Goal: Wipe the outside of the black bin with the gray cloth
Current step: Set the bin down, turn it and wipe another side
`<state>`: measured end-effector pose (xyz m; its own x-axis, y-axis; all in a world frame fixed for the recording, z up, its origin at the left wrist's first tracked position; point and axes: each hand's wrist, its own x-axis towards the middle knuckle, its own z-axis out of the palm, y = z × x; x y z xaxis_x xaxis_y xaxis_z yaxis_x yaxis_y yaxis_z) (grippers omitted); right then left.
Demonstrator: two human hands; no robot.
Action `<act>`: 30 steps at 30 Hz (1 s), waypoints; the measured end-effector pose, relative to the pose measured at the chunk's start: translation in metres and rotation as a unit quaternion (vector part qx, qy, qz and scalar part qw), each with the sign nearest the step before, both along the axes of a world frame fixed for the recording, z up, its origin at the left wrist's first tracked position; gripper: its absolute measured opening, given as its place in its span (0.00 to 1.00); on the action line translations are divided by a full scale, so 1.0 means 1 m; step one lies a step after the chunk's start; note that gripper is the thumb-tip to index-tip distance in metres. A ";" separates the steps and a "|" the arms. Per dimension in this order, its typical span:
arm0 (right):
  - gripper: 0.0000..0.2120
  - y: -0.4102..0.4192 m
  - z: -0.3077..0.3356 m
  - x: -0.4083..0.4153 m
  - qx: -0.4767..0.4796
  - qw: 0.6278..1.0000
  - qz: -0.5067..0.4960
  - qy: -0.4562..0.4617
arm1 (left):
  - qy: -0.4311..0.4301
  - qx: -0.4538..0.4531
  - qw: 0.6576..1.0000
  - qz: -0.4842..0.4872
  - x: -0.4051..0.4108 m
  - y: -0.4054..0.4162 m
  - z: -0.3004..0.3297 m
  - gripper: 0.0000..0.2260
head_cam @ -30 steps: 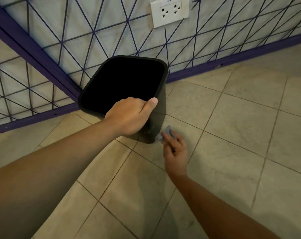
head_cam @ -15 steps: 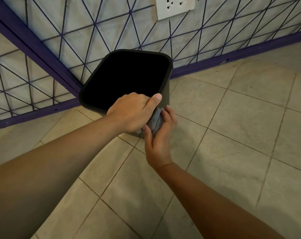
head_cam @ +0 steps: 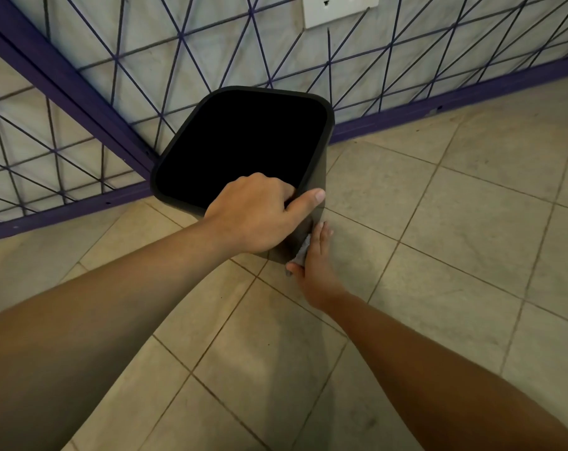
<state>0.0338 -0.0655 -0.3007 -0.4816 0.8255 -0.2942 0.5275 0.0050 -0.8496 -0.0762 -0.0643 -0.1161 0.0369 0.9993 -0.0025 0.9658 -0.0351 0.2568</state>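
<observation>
The left hand (head_cam: 256,216) is curled over a rim, thumb extended outward, forearm stretched forward. The right hand (head_cam: 315,258) is held lower, fingers straight and pressed flat, arm extended.

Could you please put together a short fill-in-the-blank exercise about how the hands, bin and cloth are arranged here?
1. The left hand grips the black bin at its ____.
2. The right hand presses the gray ____ against the bin's outer side.
3. The bin stands on a tiled ____.
4. High on the wall behind the bin is a white ____.

Missing words: rim; cloth; floor; socket
</observation>
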 end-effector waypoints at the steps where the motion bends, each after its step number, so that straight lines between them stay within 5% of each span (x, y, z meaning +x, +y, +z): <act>1: 0.44 0.007 0.000 0.001 -0.009 1.000 0.011 -0.028 | 0.006 0.004 1.000 0.002 0.001 0.000 0.000 0.28; 5: 0.38 0.031 0.013 0.020 0.032 0.993 0.042 -0.105 | 0.002 -0.006 1.000 0.007 0.002 -0.001 0.002 0.27; 8: 0.38 0.044 0.029 0.042 0.041 0.995 -0.092 -0.026 | 0.000 -0.027 1.000 0.007 0.001 -0.002 0.004 0.26; 12: 0.23 0.053 0.048 0.064 0.026 0.967 -0.251 0.019 | 0.008 -0.050 0.998 -0.024 -0.006 -0.009 0.012 0.24; 23: 0.15 -0.013 0.039 0.023 -0.014 0.952 -0.248 0.177 | 0.065 -0.057 0.996 -0.035 0.001 -0.032 0.014 0.13; 28: 0.08 -0.016 0.028 0.004 -0.070 0.955 -0.252 0.137 | 0.058 -0.012 0.998 -0.035 0.006 -0.034 0.010 0.12; 30: 0.14 -0.017 0.030 0.002 -0.066 0.969 -0.218 0.100 | 0.045 0.002 0.999 -0.023 0.005 -0.031 0.011 0.13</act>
<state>0.0362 -0.0827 -0.2710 -0.1543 0.9245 -0.3484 0.2807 -0.2971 -0.9127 -0.0709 -0.0957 -0.1050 0.0820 0.9966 -0.0042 0.9824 -0.0802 0.1684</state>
